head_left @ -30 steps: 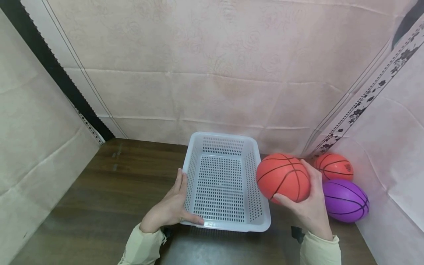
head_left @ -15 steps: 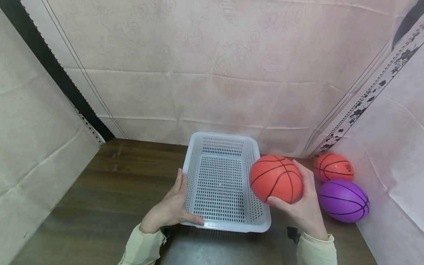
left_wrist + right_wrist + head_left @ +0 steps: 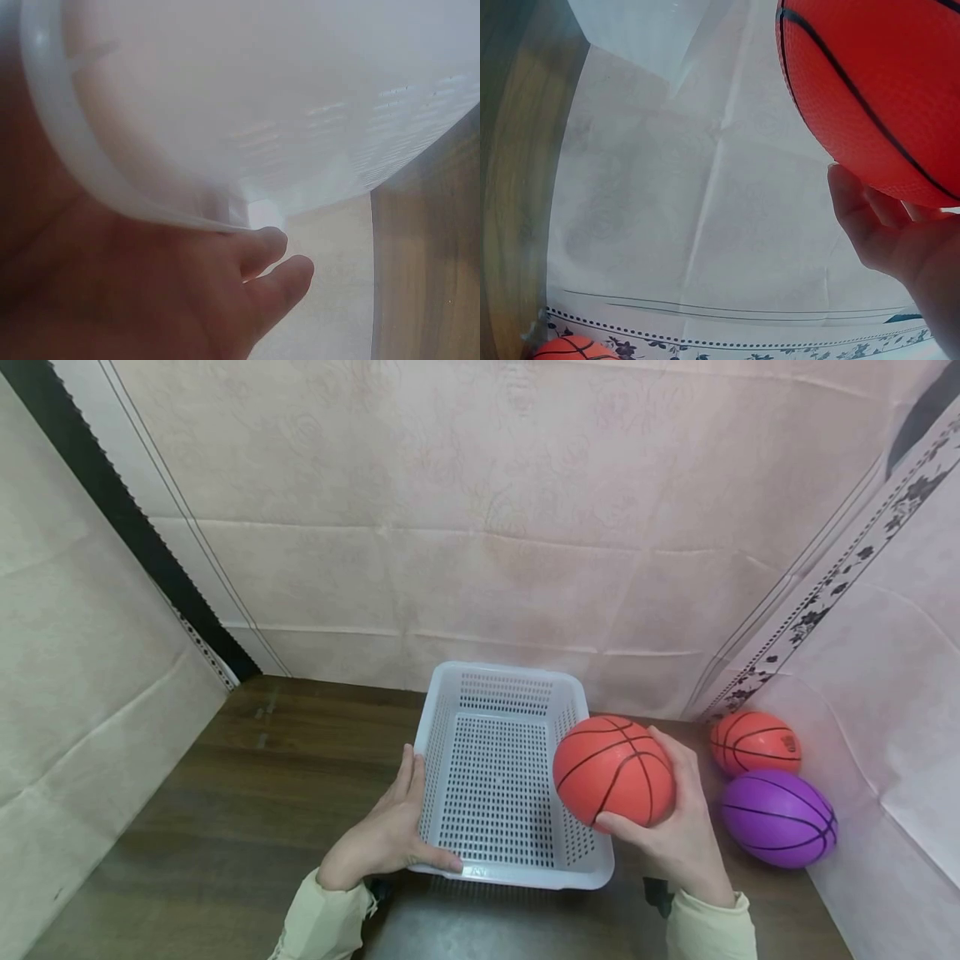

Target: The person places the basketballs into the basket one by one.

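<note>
My right hand (image 3: 682, 839) holds an orange toy basketball (image 3: 613, 770), thumb on its near side and fingers behind it. In the head view the ball overlaps the right rim of a white perforated plastic basket (image 3: 517, 877). The right wrist view shows the fingertips against the lower surface of the ball (image 3: 885, 97). My left hand (image 3: 381, 842) grips the basket's near left corner, with the thumb along the front rim and fingers against the left side. In the left wrist view, the basket's rim (image 3: 97, 176) passes over the left hand (image 3: 187, 292). Nothing lies inside the basket.
A second orange basketball (image 3: 753, 743) and a purple basketball (image 3: 780, 818) sit at the right against the cloth wall. The brown wooden tabletop (image 3: 247, 827) bears the basket. Pale cloth walls (image 3: 510, 585) enclose the back and both sides.
My right hand has moved left with the orange basketball, from beside the basket to across its right rim in the head view. The left hand and basket have stayed in place.
</note>
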`<state>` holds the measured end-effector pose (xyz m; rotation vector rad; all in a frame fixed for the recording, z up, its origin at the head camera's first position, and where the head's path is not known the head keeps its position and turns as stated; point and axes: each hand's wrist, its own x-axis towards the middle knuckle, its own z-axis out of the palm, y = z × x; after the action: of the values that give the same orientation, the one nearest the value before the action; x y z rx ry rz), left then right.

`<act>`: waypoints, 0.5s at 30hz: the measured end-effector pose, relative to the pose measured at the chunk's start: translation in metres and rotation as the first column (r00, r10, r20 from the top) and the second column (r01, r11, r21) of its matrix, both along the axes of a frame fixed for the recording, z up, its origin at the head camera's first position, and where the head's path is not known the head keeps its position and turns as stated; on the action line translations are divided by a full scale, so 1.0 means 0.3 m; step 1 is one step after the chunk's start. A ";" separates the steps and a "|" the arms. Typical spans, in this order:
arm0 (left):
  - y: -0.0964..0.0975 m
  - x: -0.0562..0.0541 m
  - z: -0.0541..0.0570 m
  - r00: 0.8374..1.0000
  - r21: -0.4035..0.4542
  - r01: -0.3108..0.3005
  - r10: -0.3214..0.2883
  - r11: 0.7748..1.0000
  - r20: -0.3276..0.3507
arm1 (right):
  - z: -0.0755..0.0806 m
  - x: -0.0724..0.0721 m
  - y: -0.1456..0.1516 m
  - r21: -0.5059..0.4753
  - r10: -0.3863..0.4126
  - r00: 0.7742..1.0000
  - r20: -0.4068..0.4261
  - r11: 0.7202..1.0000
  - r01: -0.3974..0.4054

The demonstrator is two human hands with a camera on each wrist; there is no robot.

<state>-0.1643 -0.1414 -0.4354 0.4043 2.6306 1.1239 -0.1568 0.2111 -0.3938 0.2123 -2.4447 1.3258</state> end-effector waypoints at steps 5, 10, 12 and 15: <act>0.000 0.001 -0.003 1.000 0.000 -0.004 0.004 1.000 -0.002 | -0.024 -0.012 0.005 -0.001 0.023 0.999 -0.023 1.000 -0.023; 0.003 0.001 -0.003 1.000 -0.013 -0.008 0.008 1.000 -0.001 | -0.024 -0.012 0.000 0.008 0.036 0.999 -0.038 0.999 -0.036; 0.004 0.001 -0.002 1.000 -0.019 -0.010 0.010 1.000 -0.001 | -0.023 -0.012 -0.004 0.011 0.040 0.998 -0.038 0.999 -0.040; 0.004 0.002 0.001 1.000 -0.022 -0.015 0.015 1.000 -0.002 | -0.024 -0.014 -0.010 0.016 0.053 0.998 -0.036 0.998 -0.052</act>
<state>-0.1637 -0.1401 -0.4351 0.3816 2.6497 1.0983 -0.1610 0.2082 -0.4011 0.3038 -2.4355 1.3137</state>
